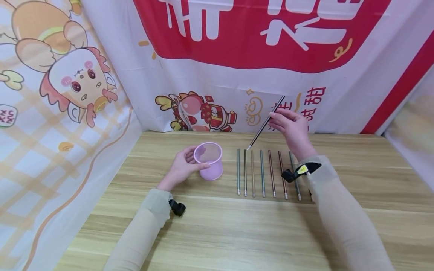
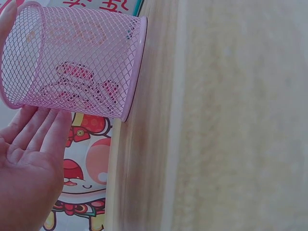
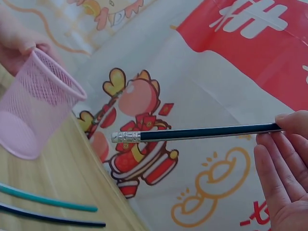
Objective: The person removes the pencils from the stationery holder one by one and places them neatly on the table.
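My left hand (image 1: 181, 165) holds a pink mesh pencil cup (image 1: 211, 173) upright on the table, thumb on the near side and fingers behind. In the left wrist view, the fingers (image 2: 45, 127) lie along the wall of the cup (image 2: 91, 62). Raised above the far table edge, my right hand (image 1: 291, 128) pinches a dark pencil (image 1: 262, 129) between thumb and fingers. That pencil slants, its eraser end low and toward the cup. The right wrist view shows its silver ferrule and white eraser, apart from the cup (image 3: 53, 106). No pencil shows inside the cup.
Right of the cup several pencils lie side by side, eraser ends toward me, among them a teal pencil (image 1: 238, 171), a black pencil (image 1: 245, 173) and a tan pencil (image 1: 252, 173). My right forearm covers part of the row. A printed cloth (image 1: 135, 75) hangs behind the wooden table (image 1: 220, 233).
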A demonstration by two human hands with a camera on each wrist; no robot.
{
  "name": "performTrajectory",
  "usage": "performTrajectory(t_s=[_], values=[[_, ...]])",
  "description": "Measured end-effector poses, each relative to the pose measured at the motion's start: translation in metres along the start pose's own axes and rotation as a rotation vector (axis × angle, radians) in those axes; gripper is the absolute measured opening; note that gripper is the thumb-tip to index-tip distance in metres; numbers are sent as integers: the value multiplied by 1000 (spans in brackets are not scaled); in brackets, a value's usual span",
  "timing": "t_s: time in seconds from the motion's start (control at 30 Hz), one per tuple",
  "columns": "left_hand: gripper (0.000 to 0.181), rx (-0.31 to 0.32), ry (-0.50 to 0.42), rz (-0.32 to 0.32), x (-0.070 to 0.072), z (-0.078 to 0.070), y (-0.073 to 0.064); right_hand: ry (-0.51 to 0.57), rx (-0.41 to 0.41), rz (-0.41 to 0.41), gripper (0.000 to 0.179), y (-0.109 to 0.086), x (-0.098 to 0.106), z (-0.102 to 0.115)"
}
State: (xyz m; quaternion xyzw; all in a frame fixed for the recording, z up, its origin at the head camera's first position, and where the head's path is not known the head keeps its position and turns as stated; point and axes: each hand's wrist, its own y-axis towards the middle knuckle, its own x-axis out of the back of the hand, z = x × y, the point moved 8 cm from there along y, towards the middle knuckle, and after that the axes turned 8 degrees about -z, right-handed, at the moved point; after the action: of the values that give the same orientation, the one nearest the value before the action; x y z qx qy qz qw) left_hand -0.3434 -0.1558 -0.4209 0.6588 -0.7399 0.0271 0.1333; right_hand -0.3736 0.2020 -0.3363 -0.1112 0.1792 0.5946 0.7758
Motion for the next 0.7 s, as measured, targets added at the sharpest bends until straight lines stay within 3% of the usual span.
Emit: performTrajectory(t_s=[0.13, 0.7], values=[[75, -1, 0, -1, 0, -1, -1, 9, -4, -4, 48, 3, 12, 3], [75, 0, 0, -7, 0, 1, 1, -65, 0, -38, 39, 12, 63, 15]])
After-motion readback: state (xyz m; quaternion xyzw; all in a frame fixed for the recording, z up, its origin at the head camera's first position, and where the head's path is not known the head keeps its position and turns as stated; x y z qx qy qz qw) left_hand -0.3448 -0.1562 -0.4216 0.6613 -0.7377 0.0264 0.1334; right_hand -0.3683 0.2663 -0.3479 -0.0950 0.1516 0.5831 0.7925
